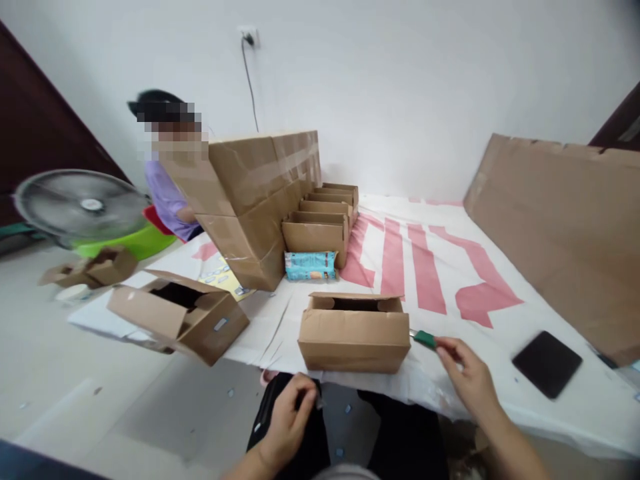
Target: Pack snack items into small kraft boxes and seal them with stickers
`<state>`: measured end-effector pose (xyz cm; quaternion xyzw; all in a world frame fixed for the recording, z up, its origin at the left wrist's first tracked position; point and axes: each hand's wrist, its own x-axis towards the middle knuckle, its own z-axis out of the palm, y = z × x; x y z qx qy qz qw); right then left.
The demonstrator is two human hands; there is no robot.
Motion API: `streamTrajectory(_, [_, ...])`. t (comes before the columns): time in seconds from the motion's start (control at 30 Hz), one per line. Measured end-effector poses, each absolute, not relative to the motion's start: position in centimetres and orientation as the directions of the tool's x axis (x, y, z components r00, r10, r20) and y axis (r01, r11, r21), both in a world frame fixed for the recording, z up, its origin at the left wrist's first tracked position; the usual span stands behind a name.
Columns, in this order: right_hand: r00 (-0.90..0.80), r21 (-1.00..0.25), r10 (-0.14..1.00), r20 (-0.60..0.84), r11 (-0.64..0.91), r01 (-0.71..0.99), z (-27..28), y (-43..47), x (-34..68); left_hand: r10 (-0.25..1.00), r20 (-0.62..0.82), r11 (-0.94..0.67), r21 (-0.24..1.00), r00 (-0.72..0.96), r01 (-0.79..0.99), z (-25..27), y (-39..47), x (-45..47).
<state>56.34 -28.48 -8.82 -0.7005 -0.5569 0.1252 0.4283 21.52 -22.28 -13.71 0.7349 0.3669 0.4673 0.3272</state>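
Observation:
A green box cutter is pinched by its end in my right hand, its metal tip pointing left near the side of a cardboard box. That box stands at the table's front edge with its top partly open and its inside dark. Below the edge, over my lap, my left hand is closed; a small clear scrap shows at its fingertips, too blurred to name. Behind the box lies a light blue packet. To the left, another open box with a small label sits tilted at the table corner.
Taped cartons form a stack beside a row of open boxes. At the right are a black square pad and a big cardboard sheet. A person sits behind the stack, near a fan.

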Motion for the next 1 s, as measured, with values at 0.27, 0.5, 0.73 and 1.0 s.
streamTrajectory(0.27, [-0.026, -0.856, 0.999, 0.027, 0.037, 0.516, -10.1, -32.8, 45.4, 0.637, 0.310, -0.539, 0.833, 0.706, 0.121, -12.6, -24.9, 28.2])
streamTrajectory(0.5, [0.153, -0.857, 0.987, 0.053, -0.034, 0.514, -9.7, -33.9, 48.8, 0.592, 0.326, -0.521, 0.852, 0.738, 0.042, -12.9, -25.3, 29.0])
streamTrajectory(0.73, [-0.138, -0.931, 0.927, -0.350, -0.360, -0.063, -12.3, -34.2, 47.0, 0.379, 0.627, -0.884, 0.463, 0.681, 0.066, -12.3, -25.4, 29.2])
streamTrajectory(1.0, [-0.017, -0.955, 0.965, -0.262, -0.257, 0.151, -13.9, -33.4, 47.9, 0.159, 0.630, -0.946, 0.319, 0.760, -0.066, -14.5, -25.2, 29.5])
